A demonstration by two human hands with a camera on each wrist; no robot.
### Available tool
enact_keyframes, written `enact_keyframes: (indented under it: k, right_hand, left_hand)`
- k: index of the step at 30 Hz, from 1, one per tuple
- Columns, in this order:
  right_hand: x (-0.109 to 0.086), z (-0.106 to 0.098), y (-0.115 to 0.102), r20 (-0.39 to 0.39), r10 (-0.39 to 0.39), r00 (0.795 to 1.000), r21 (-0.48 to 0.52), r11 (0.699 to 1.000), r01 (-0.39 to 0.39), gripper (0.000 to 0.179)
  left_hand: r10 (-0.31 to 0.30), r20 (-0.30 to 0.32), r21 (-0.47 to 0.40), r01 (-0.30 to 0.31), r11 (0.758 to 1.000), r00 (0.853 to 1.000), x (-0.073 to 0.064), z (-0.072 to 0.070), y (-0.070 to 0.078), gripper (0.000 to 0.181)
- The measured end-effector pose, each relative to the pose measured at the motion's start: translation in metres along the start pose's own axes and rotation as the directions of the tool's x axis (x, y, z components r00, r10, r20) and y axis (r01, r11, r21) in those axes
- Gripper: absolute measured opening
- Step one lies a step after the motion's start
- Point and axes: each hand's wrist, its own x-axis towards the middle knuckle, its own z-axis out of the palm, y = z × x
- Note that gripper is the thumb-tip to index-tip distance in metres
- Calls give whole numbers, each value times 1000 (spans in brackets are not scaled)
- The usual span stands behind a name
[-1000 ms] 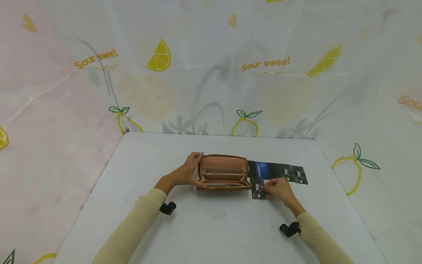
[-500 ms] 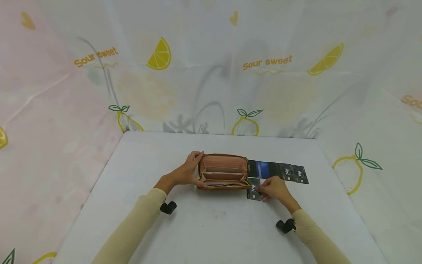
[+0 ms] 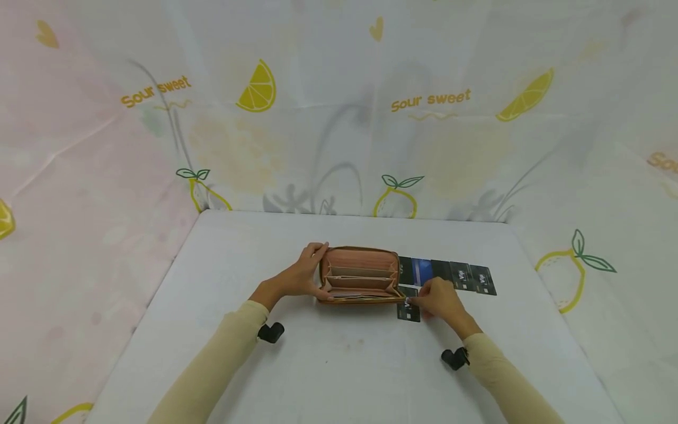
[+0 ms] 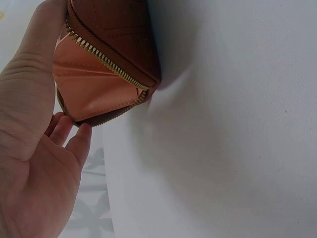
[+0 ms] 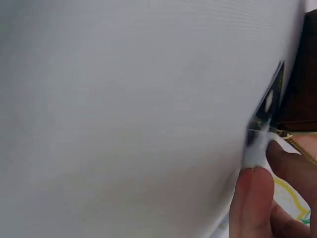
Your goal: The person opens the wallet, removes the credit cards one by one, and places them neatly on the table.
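Observation:
A brown zip-around wallet (image 3: 360, 273) stands unzipped and spread, showing pinkish dividers and brass zipper teeth. My left hand (image 3: 302, 274) grips its left end, fingers at the back edge and thumb at the front; in the left wrist view the left hand (image 4: 44, 139) wraps that open end (image 4: 94, 89). Beside the wallet's front right corner is a dark VIP card (image 3: 408, 312). My right hand (image 3: 442, 299) pinches this card's right side, index fingertip over it near the zipper end. In the right wrist view the card (image 5: 270, 99) reaches down between thumb (image 5: 252, 198) and index finger.
Several cards lie in a row right of the wallet: a dark one (image 3: 405, 271), a blue one (image 3: 422, 272), and black VIP cards (image 3: 482, 280). They rest on the white table (image 3: 339, 365). A lemon-printed cloth (image 3: 339, 135) hangs behind the table.
The right hand carried the VIP card left to the wallet's front right corner, then its knuckles rose slightly. The left hand and wallet stayed in place.

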Motion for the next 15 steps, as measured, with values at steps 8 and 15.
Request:
enact_keyframes:
  k: [8,15]
  right_hand:
    - [-1,-8,-50,-196,-456,868,-96,890,446,4]
    - [-7,1,-86,20,-641,767,-138,758,638,8]
  left_hand:
    - [-24,16,-21,24,999,1000,-1,0,0,130]
    - [-5,-1,-6,5,1000,1000,0,1,-1,131]
